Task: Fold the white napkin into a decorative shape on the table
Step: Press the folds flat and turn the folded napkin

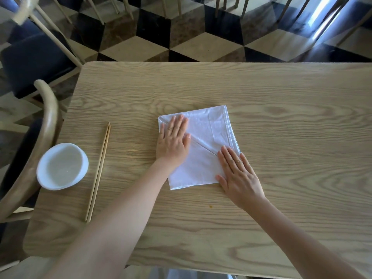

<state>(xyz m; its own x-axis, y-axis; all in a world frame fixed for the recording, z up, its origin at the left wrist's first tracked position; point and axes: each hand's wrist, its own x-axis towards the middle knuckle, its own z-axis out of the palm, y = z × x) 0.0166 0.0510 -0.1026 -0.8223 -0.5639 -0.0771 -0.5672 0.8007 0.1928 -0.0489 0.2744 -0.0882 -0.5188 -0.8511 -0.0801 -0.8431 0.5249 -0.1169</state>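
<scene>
Right hand (239, 176) and left hand (173, 139), fingers flat and released, press the napkin (209, 127) mid-frame; creasing looks underway, next fold needs a lifted corner.

I see two bare forearms with no sleeves, a thin ring on the left hand (172, 140) and another on the right hand (239, 174).

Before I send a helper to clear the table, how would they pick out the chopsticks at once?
On the wooden table, look to its left part, away from the white napkin under both hands. The chopsticks lie between the napkin and a white bowl near the left edge. They are the only long, thin, tan sticks there, a pair lying side by side.
</scene>
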